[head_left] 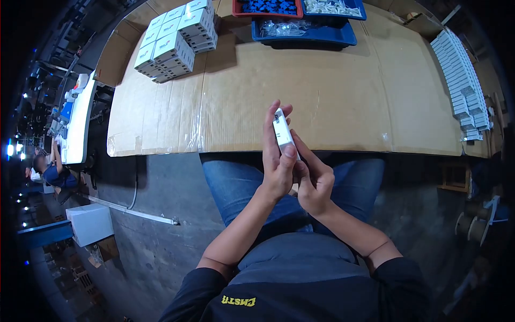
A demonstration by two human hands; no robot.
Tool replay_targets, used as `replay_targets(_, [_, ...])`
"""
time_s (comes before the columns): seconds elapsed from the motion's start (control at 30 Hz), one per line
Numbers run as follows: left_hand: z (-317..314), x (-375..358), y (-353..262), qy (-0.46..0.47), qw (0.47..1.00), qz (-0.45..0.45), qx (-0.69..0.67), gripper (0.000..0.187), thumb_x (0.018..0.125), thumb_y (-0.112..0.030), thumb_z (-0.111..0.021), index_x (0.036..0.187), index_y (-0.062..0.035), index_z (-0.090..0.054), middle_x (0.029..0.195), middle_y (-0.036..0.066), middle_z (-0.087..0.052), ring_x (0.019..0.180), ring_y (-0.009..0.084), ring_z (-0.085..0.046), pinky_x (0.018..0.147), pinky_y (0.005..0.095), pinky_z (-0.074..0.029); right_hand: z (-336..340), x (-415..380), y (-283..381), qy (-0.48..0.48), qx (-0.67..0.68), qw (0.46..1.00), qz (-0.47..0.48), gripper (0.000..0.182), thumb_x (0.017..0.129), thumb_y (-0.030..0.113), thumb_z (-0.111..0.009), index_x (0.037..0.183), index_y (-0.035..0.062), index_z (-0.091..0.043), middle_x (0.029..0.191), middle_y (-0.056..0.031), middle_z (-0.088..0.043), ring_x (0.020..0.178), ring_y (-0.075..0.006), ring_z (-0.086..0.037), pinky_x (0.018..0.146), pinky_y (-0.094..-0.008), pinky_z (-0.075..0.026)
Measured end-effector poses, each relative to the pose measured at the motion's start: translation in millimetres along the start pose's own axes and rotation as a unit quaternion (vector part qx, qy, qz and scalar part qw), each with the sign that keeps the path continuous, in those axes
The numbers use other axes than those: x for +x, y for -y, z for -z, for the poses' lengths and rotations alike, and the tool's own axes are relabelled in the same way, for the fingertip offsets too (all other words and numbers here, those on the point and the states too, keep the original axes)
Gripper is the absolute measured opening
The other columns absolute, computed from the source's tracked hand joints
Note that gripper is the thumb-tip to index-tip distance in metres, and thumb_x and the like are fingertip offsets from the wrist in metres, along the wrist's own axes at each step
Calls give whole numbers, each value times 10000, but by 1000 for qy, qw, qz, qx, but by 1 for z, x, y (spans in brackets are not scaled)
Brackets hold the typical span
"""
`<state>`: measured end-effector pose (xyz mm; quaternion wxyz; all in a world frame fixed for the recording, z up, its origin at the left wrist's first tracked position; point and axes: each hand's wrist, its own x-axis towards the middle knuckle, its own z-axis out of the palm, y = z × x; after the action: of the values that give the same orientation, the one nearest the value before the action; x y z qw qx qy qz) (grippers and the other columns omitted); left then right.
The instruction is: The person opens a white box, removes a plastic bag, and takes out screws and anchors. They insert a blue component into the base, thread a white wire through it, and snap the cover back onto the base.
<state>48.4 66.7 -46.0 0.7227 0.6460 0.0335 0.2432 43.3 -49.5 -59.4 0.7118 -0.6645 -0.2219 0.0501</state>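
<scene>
Dark shirt (322, 287) fills bottom center; mid-frame, left hand (278, 174) and right hand (315, 190) grip small white box (281, 131), left thumb pressing its near end, seemingly for steadiness.

A person (56, 170) in blue is beside a white table (79, 129) at left, and spools (470, 228) are at far right

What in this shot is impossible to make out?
All in the head view:
- Lower end of the white box: covered by the left hand and right hand.
- Its smallest print: too small.
- Far sides of the red bin and upper blue bin: cut by the top edge.
- What the co-worker handles: too small, blurred.
</scene>
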Motion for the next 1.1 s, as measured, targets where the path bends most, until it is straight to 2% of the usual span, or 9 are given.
replay_targets(0.23, [4, -2, 4, 2, 999, -28, 16, 1047, 935, -712, -559, 1640, -30, -191, 1538, 248, -394, 1463, 350, -368, 1227, 505, -238, 0, 7, -5, 12, -50, 995, 80, 437, 1082, 153, -561, 1475, -39, -543, 1478, -207, -598, 1190, -231, -689, 946, -298, -557])
replay_targets(0.33, [11, 5, 1, 0, 998, -52, 37, 1051, 939, -671, -590, 1650, -32, -155, 1557, 259, -373, 1455, 350, -362, 1226, 493, -217, 3, 10, 1, 42, 88, 994, -42, 460, 1108, 264, -521, 1460, -31, -555, 1447, -159, -617, 1137, -204, -687, 927, -301, -563])
replay_targets(0.43, [17, 8, 3, 29, 994, -83, 63, 1075, 925, -635, -629, 1659, -37, -119, 1590, 271, -340, 1466, 359, -353, 1228, 499, -211, 3, 25, 3, -1, 201, 974, -103, 513, 1112, 383, -511, 1426, -18, -574, 1401, -122, -630, 1123, -175, -663, 909, -300, -562])
replay_targets(0.53, [19, 6, 12, 74, 991, -90, 61, 1137, 898, -595, -679, 1666, -32, -59, 1626, 288, -299, 1504, 374, -320, 1228, 519, -224, 25, 45, 32, 58, 212, 935, -279, 546, 1094, 457, -529, 1388, 1, -587, 1355, -123, -638, 1189, -163, -621, 931, -305, -547])
replay_targets(0.6, [16, 1, 14, 83, 993, -71, 45, 1168, 887, -604, -689, 1667, -26, -39, 1621, 291, -307, 1518, 378, -306, 1227, 531, -228, 26, 46, 21, 42, 227, 938, -257, 501, 1059, 348, -631, 1388, -24, -559, 1329, -132, -630, 1210, -161, -606, 988, -314, -522])
replay_targets(0.63, [13, -1, 14, 76, 994, -69, 48, 1169, 884, -690, -640, 1671, -52, -57, 1598, 274, -335, 1476, 358, -348, 1213, 498, -259, 24, 46, 20, 35, 208, 948, -239, 496, 1049, 312, -652, 1390, -34, -550, 1330, -133, -627, 1211, -163, -606, 1007, -319, -515])
replay_targets(0.7, [10, -8, 19, 60, 994, -70, 52, 1130, 901, -662, -623, 1663, -27, -83, 1567, 269, -370, 1445, 356, -388, 1197, 477, -295, 19, 39, 15, 16, 215, 950, -225, 517, 1010, 197, -709, 1405, -71, -511, 1360, -148, -609, 1205, -173, -611, 1052, -331, -497])
replay_targets(0.87, [14, -8, 22, 20, 984, -120, 127, 945, 944, -545, -616, 1565, 99, -311, 1409, 285, -519, 1326, 384, -526, 1125, 457, -410, 0, 27, 19, -19, 251, 943, -217, 555, 1012, 170, -705, 1449, -75, -466, 1400, -160, -589, 1231, -188, -611, 1035, -333, -514])
replay_targets(1.1, [21, -7, 20, -16, 974, -193, 116, 926, 923, -673, -574, 1409, 110, -486, 1367, 298, -552, 1243, 401, -587, 1057, 490, -471, -19, 20, 39, -10, 220, 960, -176, 613, 1022, 174, -704, 1504, -86, -430, 1441, -172, -583, 1261, -193, -608, 1052, -313, -501])
